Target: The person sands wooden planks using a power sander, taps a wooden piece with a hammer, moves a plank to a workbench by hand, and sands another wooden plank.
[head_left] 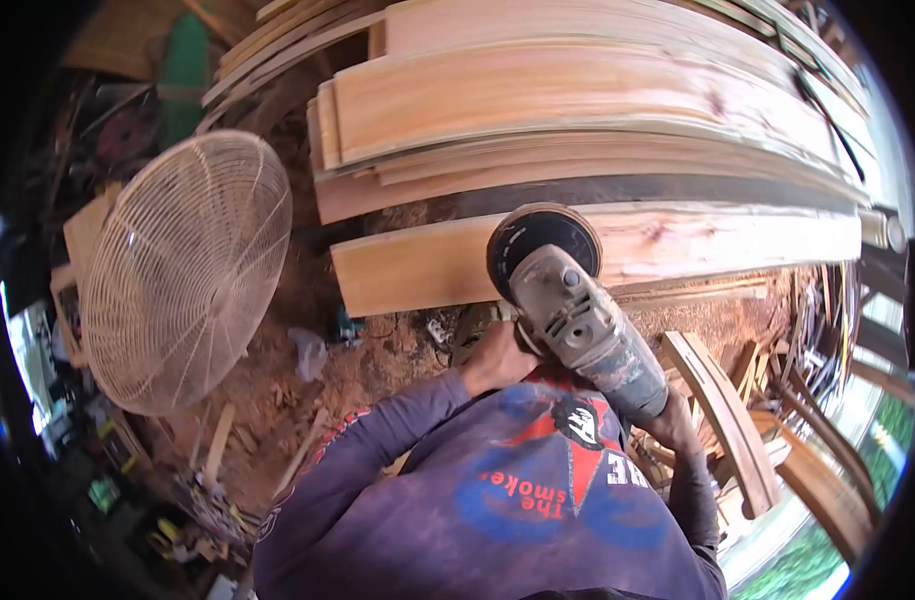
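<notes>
Across the upper frame, pale flat wooden planks point(567, 95) were stacked, their finish indeterminable. At centre, a long pale wooden board point(407, 265) seemed partway sanded, the remainder unclear, brown sawdust point(722, 320) strewn below. A round wire-guarded fan point(202, 280) was placed at left. Over the board, a dusty grey disc sander point(592, 335) was gripped by the left hand point(502, 357) and right hand point(677, 425).

L hand point(497, 358): fingertips hidden behind grinder point(597, 345). R hand point(677, 428): partly hidden by grinder's rear end, fingers can't be made out. Just fwd of hands, disc point(517, 237) hides pt. of board point(407, 270); disc print too sm. to read. Clutter point(177, 535) well L of L hand: blurred, can't ID.
</notes>
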The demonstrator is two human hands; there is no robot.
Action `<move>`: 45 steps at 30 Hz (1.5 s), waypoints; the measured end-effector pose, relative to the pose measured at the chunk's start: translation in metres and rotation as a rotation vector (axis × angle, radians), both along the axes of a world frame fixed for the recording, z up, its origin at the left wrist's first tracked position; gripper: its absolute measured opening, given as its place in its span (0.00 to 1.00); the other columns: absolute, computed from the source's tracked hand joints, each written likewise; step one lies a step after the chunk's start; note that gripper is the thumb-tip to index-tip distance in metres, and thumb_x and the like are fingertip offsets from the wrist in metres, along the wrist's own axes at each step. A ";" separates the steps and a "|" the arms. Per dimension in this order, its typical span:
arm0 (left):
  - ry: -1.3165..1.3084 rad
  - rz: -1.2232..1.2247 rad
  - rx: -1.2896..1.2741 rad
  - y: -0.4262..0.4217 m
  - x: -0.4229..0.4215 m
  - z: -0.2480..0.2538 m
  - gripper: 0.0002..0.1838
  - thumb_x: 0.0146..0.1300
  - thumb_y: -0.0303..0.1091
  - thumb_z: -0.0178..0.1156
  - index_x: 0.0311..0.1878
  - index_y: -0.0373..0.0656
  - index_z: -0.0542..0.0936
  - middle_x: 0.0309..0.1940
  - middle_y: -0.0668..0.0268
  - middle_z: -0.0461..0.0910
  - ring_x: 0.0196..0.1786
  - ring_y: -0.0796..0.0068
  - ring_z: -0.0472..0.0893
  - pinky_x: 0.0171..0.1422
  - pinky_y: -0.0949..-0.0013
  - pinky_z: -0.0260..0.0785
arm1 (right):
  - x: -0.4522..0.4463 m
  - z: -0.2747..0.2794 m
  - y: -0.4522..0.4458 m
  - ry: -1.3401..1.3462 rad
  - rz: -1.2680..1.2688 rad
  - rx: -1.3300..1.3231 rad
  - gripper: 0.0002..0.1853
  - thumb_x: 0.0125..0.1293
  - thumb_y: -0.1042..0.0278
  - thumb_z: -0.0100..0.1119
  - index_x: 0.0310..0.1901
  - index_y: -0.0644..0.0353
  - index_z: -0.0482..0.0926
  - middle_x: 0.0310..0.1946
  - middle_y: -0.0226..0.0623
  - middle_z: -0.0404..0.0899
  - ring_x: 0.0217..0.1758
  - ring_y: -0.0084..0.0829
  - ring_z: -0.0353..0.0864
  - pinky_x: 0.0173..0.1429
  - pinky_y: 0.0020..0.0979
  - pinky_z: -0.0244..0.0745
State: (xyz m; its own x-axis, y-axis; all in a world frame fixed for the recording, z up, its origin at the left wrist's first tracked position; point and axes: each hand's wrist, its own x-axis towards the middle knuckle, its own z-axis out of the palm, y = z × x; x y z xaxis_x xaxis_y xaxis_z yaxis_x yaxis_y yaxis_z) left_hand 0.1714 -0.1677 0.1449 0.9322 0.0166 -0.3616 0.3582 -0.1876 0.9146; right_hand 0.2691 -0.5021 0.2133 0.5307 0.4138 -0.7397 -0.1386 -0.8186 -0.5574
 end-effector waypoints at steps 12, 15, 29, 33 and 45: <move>0.248 0.585 -0.066 0.044 -0.099 -0.008 0.23 0.56 0.29 0.71 0.56 0.34 0.84 0.50 0.55 0.89 0.53 0.69 0.88 0.59 0.64 0.77 | 0.028 -0.032 0.104 -0.391 0.429 0.072 0.18 0.53 0.60 0.72 0.38 0.64 0.77 0.32 0.57 0.84 0.38 0.60 0.85 0.43 0.53 0.80; 0.209 0.508 0.030 0.053 -0.099 -0.018 0.20 0.56 0.34 0.71 0.52 0.38 0.86 0.47 0.54 0.89 0.48 0.57 0.89 0.52 0.60 0.79 | 0.021 -0.043 0.106 -0.351 0.426 0.057 0.19 0.53 0.58 0.72 0.38 0.63 0.78 0.31 0.58 0.84 0.37 0.60 0.86 0.42 0.53 0.80; 0.308 0.202 0.264 -0.056 0.042 -0.052 0.14 0.56 0.37 0.62 0.42 0.41 0.88 0.39 0.43 0.86 0.48 0.41 0.85 0.52 0.46 0.77 | 0.071 -0.051 -0.026 -0.344 0.102 0.032 0.25 0.56 0.61 0.73 0.55 0.63 0.83 0.43 0.55 0.88 0.50 0.50 0.90 0.50 0.42 0.84; 0.328 0.135 0.200 -0.099 0.091 -0.025 0.17 0.53 0.35 0.62 0.45 0.39 0.87 0.41 0.43 0.86 0.49 0.40 0.85 0.54 0.46 0.76 | 0.094 -0.062 -0.083 -0.311 0.094 0.070 0.24 0.60 0.63 0.70 0.57 0.63 0.82 0.46 0.53 0.88 0.53 0.49 0.89 0.53 0.42 0.83; 0.176 0.169 0.168 -0.152 0.115 -0.076 0.19 0.47 0.38 0.63 0.34 0.27 0.84 0.31 0.31 0.81 0.40 0.35 0.85 0.50 0.44 0.78 | 0.115 -0.062 -0.137 -0.270 0.061 -0.155 0.19 0.60 0.65 0.68 0.50 0.67 0.86 0.44 0.56 0.89 0.54 0.41 0.90 0.54 0.38 0.83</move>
State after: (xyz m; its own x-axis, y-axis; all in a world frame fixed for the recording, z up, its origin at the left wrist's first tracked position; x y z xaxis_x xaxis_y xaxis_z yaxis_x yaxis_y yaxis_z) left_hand 0.2860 -0.3201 0.0691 0.8345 0.2401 -0.4960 0.5473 -0.2556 0.7970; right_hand 0.3840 -0.6390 0.1511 0.6941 0.3440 -0.6324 0.0493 -0.8991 -0.4349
